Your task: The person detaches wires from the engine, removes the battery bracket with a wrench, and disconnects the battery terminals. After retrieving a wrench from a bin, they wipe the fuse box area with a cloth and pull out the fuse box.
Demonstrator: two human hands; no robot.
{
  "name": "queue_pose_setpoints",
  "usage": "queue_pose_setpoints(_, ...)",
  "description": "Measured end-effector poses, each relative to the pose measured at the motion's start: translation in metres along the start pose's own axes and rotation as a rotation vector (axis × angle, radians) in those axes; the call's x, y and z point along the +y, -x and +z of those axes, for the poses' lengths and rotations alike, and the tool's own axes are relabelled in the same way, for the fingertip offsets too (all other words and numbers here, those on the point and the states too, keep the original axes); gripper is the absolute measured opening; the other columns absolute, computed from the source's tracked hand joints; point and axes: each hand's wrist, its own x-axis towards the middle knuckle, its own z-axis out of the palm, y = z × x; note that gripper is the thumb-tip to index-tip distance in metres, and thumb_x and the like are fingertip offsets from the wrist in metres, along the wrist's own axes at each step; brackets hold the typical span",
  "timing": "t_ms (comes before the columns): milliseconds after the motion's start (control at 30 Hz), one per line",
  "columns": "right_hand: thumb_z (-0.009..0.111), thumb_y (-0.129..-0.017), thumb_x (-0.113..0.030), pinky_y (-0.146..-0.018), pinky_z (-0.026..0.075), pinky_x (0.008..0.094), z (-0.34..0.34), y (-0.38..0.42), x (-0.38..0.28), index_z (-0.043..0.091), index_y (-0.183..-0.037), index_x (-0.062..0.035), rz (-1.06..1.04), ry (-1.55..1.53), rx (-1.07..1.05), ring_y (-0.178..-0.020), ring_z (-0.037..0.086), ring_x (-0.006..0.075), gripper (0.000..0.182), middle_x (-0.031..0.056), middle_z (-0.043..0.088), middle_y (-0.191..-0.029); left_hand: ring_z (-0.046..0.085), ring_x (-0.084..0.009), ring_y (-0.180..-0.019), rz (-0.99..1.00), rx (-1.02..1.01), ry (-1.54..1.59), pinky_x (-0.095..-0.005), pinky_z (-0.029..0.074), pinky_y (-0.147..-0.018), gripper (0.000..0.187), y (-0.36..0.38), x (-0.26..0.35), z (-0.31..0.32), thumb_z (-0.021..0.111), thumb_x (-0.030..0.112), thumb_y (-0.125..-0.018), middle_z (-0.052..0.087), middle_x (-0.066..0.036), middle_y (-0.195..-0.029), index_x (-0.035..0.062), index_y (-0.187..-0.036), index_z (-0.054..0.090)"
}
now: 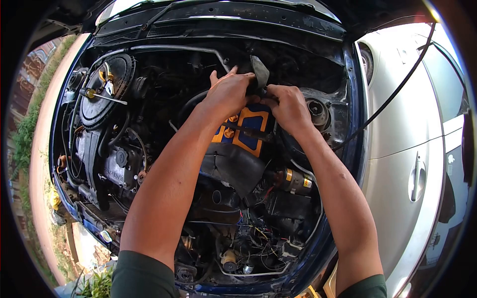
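Note:
My left hand (pixel 229 93) reaches over the far end of a blue and orange car battery (pixel 256 130). Its outer fingers are spread, while thumb and index finger close toward a spot between the hands. Right beside it, my right hand (pixel 288 105) has its fingers curled in a pinch at the battery's far right corner. What the fingertips grip is hidden. A grey-green flap (pixel 260 72) of thin material stands up just beyond them. Across the battery top runs a dark strap (pixel 248 131), near orange caps (pixel 228 133).
On the round black air cleaner housing (pixel 107 92) lie a screwdriver (pixel 104 96) and yellow-handled pliers (pixel 107 79). A black duct (pixel 233 166) lies on the near side of the battery. Loose wires (pixel 258 236) hang nearby. A black cable (pixel 392 119) slants across the right; a light-coloured car (pixel 402 114) stands alongside.

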Motion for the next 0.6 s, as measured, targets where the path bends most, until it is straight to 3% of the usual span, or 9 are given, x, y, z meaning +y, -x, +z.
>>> queue_pose_setpoints(333,0.077,-0.087,-0.009,-0.084,0.055,0.0509,-0.001,-0.002,0.000,0.073,-0.097,0.0011,-0.018,0.009,-0.011,-0.097,0.070,0.0438,0.015,0.0217,0.074,-0.095,0.029,-0.0330,-0.162,-0.045,-0.060,0.059,-0.0725,0.013,-0.126,0.053,0.003,0.007,-0.004,0.074,0.038,-0.099,0.059,-0.005,-0.158,0.0218,-0.149,0.064)
queue_pose_setpoints(400,0.079,-0.085,-0.008,-0.075,0.054,0.0476,-0.001,-0.002,0.000,0.071,-0.094,0.0026,-0.024,0.018,0.020,-0.088,0.072,0.0438,0.016,0.0233,0.073,-0.086,0.026,-0.0316,-0.163,-0.029,-0.077,0.024,-0.0723,0.012,-0.126,0.051,0.001,0.005,0.001,0.073,0.035,-0.100,0.056,-0.004,-0.160,0.0230,-0.149,0.064)
queue_pose_setpoints(600,0.076,-0.087,-0.007,-0.083,0.055,0.0516,0.001,-0.005,-0.007,0.071,-0.097,0.0016,0.074,0.020,-0.023,-0.095,0.069,0.0456,0.014,0.0239,0.072,-0.092,0.024,-0.0301,-0.164,0.020,-0.071,0.021,-0.0729,0.009,-0.127,0.048,-0.005,-0.005,0.009,0.072,0.029,-0.101,0.055,-0.002,-0.162,0.0235,-0.148,0.064)
